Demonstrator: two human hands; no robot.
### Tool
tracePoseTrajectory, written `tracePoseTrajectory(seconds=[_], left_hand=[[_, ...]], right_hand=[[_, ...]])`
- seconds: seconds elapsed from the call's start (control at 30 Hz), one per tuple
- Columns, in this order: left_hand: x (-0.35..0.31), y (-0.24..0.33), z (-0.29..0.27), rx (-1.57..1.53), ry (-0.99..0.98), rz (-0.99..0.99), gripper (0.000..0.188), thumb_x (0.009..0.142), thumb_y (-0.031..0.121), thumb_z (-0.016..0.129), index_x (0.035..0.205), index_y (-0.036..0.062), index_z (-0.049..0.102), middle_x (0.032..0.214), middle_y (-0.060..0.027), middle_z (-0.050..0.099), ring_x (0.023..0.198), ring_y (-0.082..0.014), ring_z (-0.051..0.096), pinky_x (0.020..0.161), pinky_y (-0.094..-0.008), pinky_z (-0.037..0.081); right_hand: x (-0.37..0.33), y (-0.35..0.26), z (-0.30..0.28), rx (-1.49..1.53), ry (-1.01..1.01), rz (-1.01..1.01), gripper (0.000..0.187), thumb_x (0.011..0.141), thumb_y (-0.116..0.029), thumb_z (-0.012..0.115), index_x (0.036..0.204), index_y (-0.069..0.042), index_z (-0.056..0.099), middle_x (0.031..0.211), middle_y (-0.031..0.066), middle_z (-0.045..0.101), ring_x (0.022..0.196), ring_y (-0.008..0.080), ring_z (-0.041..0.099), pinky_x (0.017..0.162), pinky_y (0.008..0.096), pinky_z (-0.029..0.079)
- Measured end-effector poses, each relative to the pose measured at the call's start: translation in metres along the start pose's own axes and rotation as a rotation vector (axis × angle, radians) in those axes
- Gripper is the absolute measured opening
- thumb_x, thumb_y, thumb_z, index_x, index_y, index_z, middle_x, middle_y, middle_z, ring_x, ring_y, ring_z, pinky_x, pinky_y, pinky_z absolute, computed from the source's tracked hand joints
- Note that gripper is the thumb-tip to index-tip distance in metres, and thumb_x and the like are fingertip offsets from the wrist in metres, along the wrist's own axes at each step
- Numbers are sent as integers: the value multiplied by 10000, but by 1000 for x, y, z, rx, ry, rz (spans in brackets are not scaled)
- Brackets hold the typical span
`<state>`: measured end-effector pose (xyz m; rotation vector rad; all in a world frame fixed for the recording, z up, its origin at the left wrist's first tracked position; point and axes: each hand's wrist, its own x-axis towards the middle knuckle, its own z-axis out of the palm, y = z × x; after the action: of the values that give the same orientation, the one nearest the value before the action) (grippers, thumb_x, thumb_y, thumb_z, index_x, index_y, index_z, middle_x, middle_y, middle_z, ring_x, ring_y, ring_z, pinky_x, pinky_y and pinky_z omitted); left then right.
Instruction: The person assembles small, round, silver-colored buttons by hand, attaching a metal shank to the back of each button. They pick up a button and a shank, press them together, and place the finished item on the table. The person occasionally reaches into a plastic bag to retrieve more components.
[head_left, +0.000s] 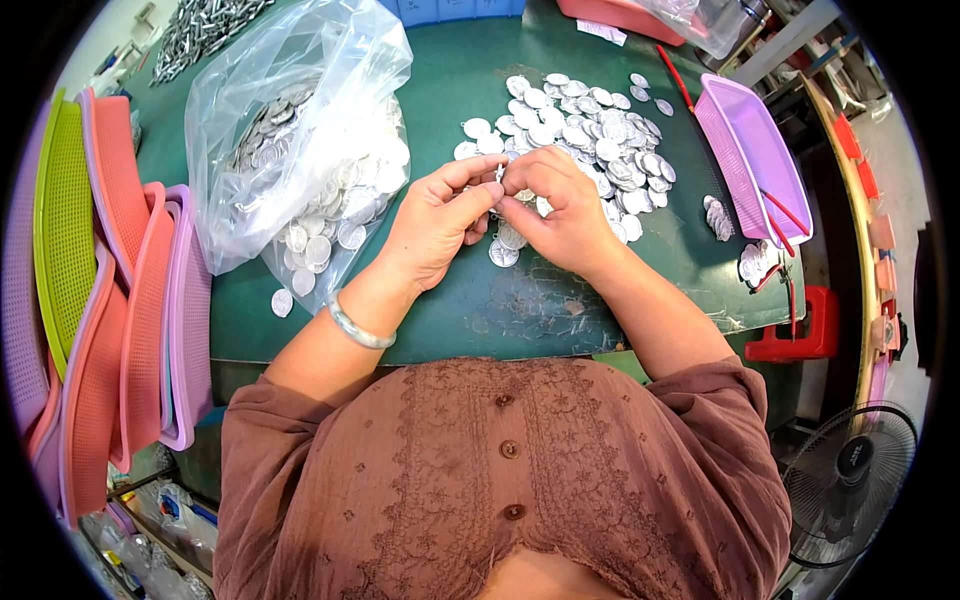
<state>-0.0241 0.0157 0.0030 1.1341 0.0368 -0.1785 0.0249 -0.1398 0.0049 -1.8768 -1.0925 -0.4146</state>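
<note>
My left hand [432, 222] and my right hand [562, 212] meet over the green table [450, 320], fingertips closed together. Between them they pinch a small silver medal [500, 173], seen nearly edge-on and mostly hidden by the fingers. Just under the hands lie a few more silver medals [504, 254]. Beyond and to the right spreads a loose pile of oval silver medals [630, 140]. To the left of my left hand, a clear plastic bag [345, 50] lies open with many medals in it. One single medal [282, 302] rests near the bag's lower edge.
Stacked pink, purple and green plastic baskets [135, 330] crowd the left side. A purple basket [745, 130] with red sticks stands at the right, beside small medal stacks [718, 218]. A red stool [800, 328] and a fan [852, 460] are lower right. Metal pieces [205, 35] heap at far left.
</note>
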Motion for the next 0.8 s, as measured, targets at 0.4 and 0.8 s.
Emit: tracePoseTrajectory(seconds=[0.4, 0.8], left_hand=[[-3, 7, 5, -64, 71, -50, 255, 827, 112, 528, 1067, 31, 511, 738, 17, 494, 537, -46, 402, 446, -171, 305], [10, 6, -22, -307, 58, -99, 244, 799, 36, 425, 1023, -38, 485, 734, -35, 497, 605, -110, 452, 500, -212, 351]], right_hand=[[5, -3, -8, 191, -11, 431, 45, 677, -27, 565, 699, -22, 526, 676, 34, 542, 640, 122, 501, 587, 252, 400], [215, 120, -47, 717, -29, 790, 134, 776, -133, 570, 837, -15, 552, 748, 73, 552, 622, 157, 515, 539, 264, 430]])
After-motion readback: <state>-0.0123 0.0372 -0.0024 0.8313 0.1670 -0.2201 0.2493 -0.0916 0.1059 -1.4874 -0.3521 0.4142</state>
